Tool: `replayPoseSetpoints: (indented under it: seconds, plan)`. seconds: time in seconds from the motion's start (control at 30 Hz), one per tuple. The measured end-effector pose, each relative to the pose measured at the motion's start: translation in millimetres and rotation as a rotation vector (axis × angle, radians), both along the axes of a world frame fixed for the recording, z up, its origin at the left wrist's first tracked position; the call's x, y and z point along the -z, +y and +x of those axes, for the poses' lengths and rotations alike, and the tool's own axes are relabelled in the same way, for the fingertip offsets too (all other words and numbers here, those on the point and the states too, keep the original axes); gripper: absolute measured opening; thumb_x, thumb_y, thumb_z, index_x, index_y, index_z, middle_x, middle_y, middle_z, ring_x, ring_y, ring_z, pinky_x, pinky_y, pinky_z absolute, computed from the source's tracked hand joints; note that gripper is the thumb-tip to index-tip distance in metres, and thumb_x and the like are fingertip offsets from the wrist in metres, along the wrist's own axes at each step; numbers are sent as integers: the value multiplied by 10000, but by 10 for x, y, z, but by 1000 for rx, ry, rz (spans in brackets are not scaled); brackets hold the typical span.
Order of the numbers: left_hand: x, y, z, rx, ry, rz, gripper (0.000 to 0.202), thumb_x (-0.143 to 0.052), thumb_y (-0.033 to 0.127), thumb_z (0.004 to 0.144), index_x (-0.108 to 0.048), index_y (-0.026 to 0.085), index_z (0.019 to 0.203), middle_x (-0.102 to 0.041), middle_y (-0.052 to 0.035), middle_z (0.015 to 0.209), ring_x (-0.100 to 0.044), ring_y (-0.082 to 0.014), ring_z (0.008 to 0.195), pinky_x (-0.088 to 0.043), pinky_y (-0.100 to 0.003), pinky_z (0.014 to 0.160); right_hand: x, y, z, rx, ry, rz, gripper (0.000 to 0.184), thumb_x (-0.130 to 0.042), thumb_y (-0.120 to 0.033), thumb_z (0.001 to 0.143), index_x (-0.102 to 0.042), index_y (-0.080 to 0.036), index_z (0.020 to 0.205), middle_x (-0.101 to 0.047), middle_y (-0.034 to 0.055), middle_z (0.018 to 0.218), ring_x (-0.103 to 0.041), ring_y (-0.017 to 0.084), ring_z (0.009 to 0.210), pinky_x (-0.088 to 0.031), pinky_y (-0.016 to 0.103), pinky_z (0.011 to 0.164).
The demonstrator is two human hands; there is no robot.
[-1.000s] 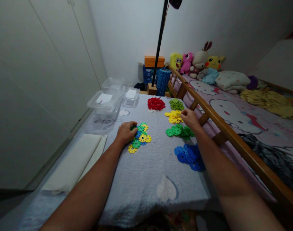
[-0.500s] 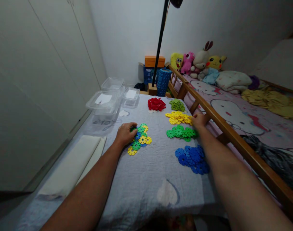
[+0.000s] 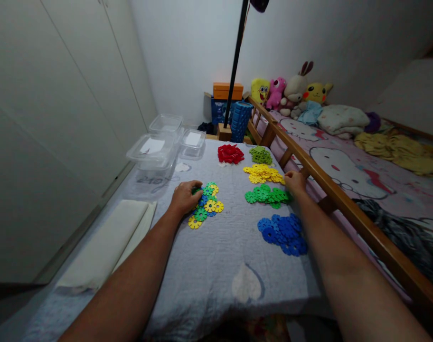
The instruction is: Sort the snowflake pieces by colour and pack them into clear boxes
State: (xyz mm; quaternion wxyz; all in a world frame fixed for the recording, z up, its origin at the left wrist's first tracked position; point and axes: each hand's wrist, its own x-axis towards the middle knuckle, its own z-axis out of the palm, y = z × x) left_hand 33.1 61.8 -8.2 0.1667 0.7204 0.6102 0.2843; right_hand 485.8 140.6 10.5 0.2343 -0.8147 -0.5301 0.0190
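Flower-shaped plastic discs lie on a pale blue quilt (image 3: 216, 266). My left hand (image 3: 183, 197) rests curled on the left side of a joined cluster of green, yellow and blue discs (image 3: 208, 205). My right hand (image 3: 295, 182) is closed at the right end of the yellow pile (image 3: 262, 173) and the green pile (image 3: 267, 194); I cannot make out what its fingers hold. A blue pile (image 3: 283, 231) lies nearer me, beside my right forearm. A red pile (image 3: 230, 153) and a light green pile (image 3: 261, 155) lie further back.
Clear plastic boxes (image 3: 155, 151) stand at the back left. A folded white cloth (image 3: 109, 240) lies at the left edge. A wooden bed rail (image 3: 330, 190) runs along the right, with plush toys (image 3: 291, 90) behind. A black pole (image 3: 235, 66) rises at the back.
My right hand moved from the left of the yellow pile to its right end, by the rail. My left hand stayed on the cluster.
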Motion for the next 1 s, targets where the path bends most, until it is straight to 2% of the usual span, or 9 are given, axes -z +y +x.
replayPoseSetpoints:
  seconds: [0.17,0.27,0.47,0.7,0.77,0.87,0.93,1.0]
  plan:
    - [8,5,4,1,-1,1,383,-558,334,827,-750,199,1130,-773,-89,1142,-692,-276,1102,-508,-421,1031,-27,-72,92,0,29,-81,136,-655,-138,620,-730,-164,731,-730,70,756,-654,217,752,-481,283,705]
    - [7,4,5,-5,5,2,387,-556,334,830,-750,197,1137,-771,-92,1146,-687,-284,1110,-504,-432,1034,0,-70,70,-30,49,-94,96,-653,-125,592,-703,-172,660,-711,51,698,-651,206,727,-480,276,698]
    - [1,-1,2,5,8,-4,394,-557,333,828,-749,197,1143,-771,-88,1142,-691,-273,1099,-503,-409,1032,-2,-72,-30,-60,84,-4,179,-607,-152,647,-729,-155,778,-764,92,863,-671,214,824,-500,287,771]
    - [38,22,-4,-3,-1,10,387,-564,342,827,-754,204,1135,-774,-85,1138,-695,-270,1099,-509,-402,1033,-156,-197,-247,-95,128,94,246,-542,-173,683,-732,-147,838,-762,93,888,-673,219,834,-504,308,785]
    - [43,26,-3,-6,-5,6,389,-569,338,822,-754,207,1138,-776,-81,1136,-700,-260,1092,-512,-390,1031,-226,-242,-430,-167,172,138,230,-547,-196,702,-726,-154,841,-753,74,865,-663,208,803,-501,302,766]
    - [43,26,0,-3,-12,5,391,-566,334,822,-753,203,1139,-778,-81,1135,-703,-251,1081,-516,-380,1022,-339,-352,-856,-376,254,163,193,-566,-229,744,-714,-158,846,-733,49,833,-635,184,748,-492,296,746]
    - [41,23,3,3,-12,9,390,-561,330,824,-752,201,1137,-776,-83,1142,-702,-250,1082,-514,-383,1026,-401,-468,-1209,-555,270,96,166,-588,-229,778,-711,-161,866,-723,36,835,-625,166,742,-476,277,730]
    - [37,18,5,6,-8,11,391,-558,325,824,-752,199,1140,-774,-86,1151,-699,-255,1089,-511,-391,1032,-431,-613,-1563,-764,251,-47,141,-608,-230,820,-711,-163,889,-712,23,821,-616,153,732,-457,261,708]
